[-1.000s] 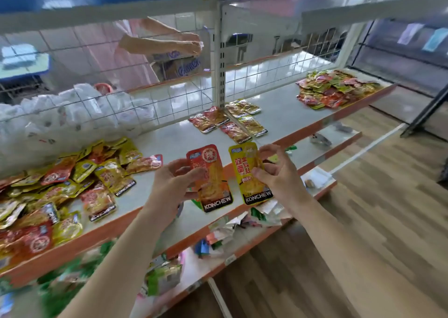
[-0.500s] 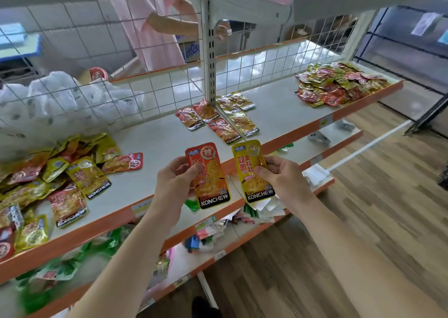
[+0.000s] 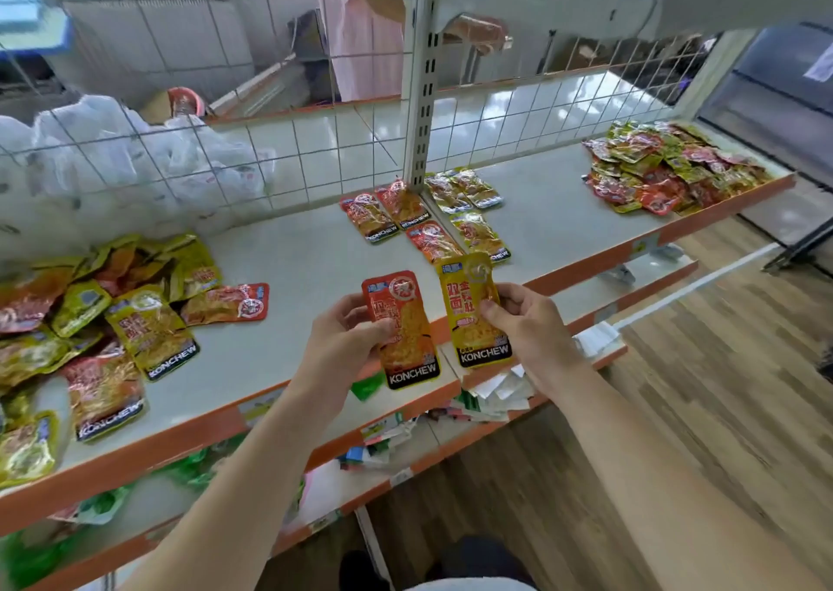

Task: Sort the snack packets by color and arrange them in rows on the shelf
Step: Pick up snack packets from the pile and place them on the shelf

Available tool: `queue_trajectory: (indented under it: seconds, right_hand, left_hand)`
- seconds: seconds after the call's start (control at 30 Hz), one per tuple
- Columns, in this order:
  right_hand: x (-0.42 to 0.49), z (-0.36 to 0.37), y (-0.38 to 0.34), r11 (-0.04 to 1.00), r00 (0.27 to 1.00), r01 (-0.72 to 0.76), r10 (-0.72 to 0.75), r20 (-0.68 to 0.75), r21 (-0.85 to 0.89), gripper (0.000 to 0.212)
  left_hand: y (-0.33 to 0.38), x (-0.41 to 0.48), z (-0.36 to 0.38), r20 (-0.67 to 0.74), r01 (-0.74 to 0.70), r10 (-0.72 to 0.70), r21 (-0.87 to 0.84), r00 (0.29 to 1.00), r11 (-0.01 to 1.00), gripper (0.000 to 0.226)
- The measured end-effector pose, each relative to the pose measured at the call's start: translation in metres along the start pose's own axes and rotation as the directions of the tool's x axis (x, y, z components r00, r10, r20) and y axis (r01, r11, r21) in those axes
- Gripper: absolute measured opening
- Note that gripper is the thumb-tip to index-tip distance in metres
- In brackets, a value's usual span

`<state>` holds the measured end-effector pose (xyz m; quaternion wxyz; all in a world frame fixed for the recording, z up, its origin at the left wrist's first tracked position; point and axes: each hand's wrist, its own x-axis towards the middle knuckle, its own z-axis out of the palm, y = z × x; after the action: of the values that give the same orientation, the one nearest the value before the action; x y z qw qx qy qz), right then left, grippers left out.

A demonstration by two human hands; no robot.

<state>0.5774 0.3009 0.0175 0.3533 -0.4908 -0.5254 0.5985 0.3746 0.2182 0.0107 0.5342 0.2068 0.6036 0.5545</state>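
Our left hand [image 3: 347, 342] pinches the red packet [image 3: 403, 333], our right hand [image 3: 532, 333] the yellow packet [image 3: 473, 315], and we risk mixing the rows [image 3: 423, 241] beyond by crossing them.

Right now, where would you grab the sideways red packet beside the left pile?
Probably its right end: the sideways packet lies flat, that end over bare shelf, its left end crowded by the pile. Come from the right and pinch that short edge from above.

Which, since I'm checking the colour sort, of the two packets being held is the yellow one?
The yellow packet gripped by the right hand; the left hand holds a red packet beside it.
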Motion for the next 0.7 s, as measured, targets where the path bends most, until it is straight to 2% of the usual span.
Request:
queue_trajectory:
  seconds: [0.23,0.33,0.53,0.7]
  right_hand:
    - [0.048,-0.016,-0.003,0.998,0.999,0.029,-0.028,0.017,-0.064,0.017]
    - [0.072,-0.028,-0.001,0.996,0.996,0.0,0.008,0.083,-0.091,0.016]
    - [0.125,-0.067,-0.011,0.988,0.986,-0.013,0.038,0.162,-0.156,0.014]
    - [0.167,-0.101,-0.021,0.976,0.978,0.024,0.022,0.208,-0.215,0.012]
  left_hand:
    - [0.003,0.033,0.013,-0.074,-0.118,0.125,0.104,0.989,0.988,0.03]
    - [0.0,0.047,0.023,-0.141,-0.147,0.167,0.141,0.976,0.979,0.033]
    - [-0.003,0.075,0.056,-0.327,-0.149,0.219,0.225,0.919,0.963,0.037]
    - [-0.008,0.089,0.076,-0.432,-0.085,0.172,0.213,0.886,0.973,0.031]
